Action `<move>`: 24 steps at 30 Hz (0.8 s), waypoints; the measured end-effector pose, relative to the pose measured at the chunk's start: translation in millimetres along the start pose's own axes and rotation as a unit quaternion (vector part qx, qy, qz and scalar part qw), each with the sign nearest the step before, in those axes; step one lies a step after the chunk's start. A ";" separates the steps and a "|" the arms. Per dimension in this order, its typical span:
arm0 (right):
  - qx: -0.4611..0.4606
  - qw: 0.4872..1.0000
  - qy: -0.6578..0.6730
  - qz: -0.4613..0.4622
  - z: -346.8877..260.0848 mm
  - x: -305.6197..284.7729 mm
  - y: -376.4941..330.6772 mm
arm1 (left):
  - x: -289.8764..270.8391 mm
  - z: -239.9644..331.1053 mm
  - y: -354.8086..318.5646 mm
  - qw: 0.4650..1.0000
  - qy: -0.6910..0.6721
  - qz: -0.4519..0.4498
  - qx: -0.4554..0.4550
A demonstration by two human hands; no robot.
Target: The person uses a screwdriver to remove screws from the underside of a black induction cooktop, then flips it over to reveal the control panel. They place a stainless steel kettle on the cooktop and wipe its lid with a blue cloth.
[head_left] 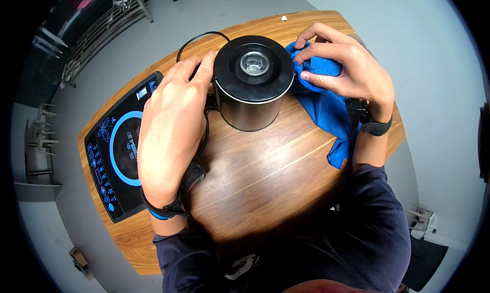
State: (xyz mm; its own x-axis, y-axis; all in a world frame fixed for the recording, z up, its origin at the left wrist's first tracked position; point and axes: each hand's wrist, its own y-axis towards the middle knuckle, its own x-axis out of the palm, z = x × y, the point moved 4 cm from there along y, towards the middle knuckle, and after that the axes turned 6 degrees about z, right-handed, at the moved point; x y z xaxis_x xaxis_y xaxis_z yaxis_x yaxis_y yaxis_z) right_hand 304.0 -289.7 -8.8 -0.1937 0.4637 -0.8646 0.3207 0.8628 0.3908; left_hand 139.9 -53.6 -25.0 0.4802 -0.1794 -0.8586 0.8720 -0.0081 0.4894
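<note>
A steel pot stands upright on the wooden table. Its black lid has a clear round knob in the middle. At the pot's left side, my left hand is closed over the dark handle, hiding most of it. My right hand pinches a bunched blue cloth against the pot's right side. The cloth's loose end hangs down onto the table below my wrist.
A black induction cooker with a blue ring lies at the table's left, partly behind my left hand. A black cable loops behind the pot. A small white piece sits near the far edge. A metal rack stands beyond.
</note>
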 end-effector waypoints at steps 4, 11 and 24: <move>0.009 0.999 -0.020 -0.030 -8.1 -0.1 0.9 | -0.2 -0.7 -1.9 1.000 0.002 0.008 -0.004; -0.005 0.998 0.007 -0.057 5.6 0.4 0.1 | 4.0 -2.1 1.1 0.999 -0.035 -0.008 -0.012; -0.052 0.998 0.020 -0.010 -3.1 -6.9 1.4 | 0.2 -1.4 2.9 0.996 -0.085 0.007 -0.034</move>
State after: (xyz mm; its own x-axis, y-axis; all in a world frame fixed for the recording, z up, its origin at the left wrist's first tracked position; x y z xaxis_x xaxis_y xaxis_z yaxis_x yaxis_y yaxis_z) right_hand 302.9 -291.1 -1.3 -0.2378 0.4515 -0.8600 0.2186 0.8876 0.4055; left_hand 142.6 -52.4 -24.0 0.4749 -0.3435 -0.8102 0.8722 0.0610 0.4853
